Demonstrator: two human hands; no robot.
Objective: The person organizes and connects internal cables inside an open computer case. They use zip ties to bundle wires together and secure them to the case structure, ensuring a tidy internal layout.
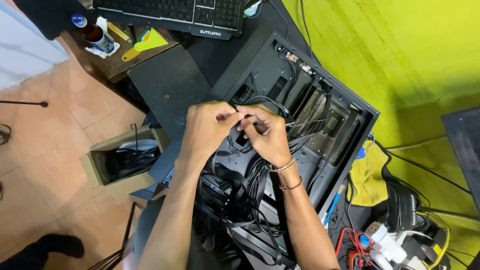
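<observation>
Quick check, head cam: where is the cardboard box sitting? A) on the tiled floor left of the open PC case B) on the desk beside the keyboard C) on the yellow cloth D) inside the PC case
A: the open cardboard box sits on the tiled floor, left of the open PC case where both hands work at black cables; the keyboard is up on the desk.

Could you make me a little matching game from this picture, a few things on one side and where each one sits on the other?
Things:
1. keyboard
2. cardboard box
3. yellow cloth
4. bottle

Places:
a. on the floor, left of the computer case
b. top edge, above the case
c. wooden surface, top left
d. right of the case

Pairs: 1-b, 2-a, 3-d, 4-c
</observation>
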